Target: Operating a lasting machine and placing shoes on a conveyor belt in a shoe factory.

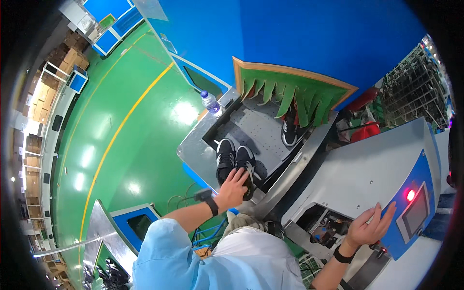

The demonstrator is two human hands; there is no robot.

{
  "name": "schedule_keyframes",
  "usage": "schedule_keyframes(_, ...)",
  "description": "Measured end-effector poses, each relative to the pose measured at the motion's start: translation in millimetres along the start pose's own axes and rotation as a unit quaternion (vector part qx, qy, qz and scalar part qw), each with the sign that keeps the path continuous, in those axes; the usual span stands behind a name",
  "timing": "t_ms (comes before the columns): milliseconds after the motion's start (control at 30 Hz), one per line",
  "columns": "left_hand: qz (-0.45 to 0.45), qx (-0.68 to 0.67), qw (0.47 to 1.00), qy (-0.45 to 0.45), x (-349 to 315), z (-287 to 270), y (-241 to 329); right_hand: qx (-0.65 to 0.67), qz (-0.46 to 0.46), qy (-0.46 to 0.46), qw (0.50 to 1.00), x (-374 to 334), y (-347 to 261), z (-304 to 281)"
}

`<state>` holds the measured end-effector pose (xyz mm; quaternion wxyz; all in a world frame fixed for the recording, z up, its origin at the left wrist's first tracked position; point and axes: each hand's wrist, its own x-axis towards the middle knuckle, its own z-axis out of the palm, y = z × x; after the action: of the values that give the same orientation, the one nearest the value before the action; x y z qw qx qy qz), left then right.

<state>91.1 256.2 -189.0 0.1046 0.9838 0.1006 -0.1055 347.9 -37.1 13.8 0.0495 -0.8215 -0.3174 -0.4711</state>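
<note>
A pair of black shoes (245,159) with white trim lies on the near left edge of a recessed, perforated metal plate (256,123). My left hand (233,188) grips the pair at the heel end, fingers over the right shoe; the underside of the hold is hidden. Farther in, another black-and-white shoe (289,133) sits on the plate, partly under the green strip curtain (304,99). My right hand (369,226) is raised with its fingers stretched out and nothing in it, beside a blue control panel (401,205) with a lit red button (411,195).
Behind the curtain rises a big blue machine housing (290,34). A water bottle (210,101) with a purple cap stands at the plate's left corner. Grey machine casing (348,174) with an open cutout fills the right. Wire racks (413,89) stand at far right.
</note>
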Motion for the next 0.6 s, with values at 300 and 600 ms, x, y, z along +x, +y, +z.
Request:
schedule_keyframes(300, -0.188, -0.069, 0.964, 0.178, -34, 72, 10, 0.011, 0.010, 0.008, 1.000, 5, -5, 1)
schedule_keyframes(600, -0.277, -0.023, 0.915, 0.293, -58, 73, -34, -0.006, 0.005, 0.038, 0.999, 0, -6, -5)
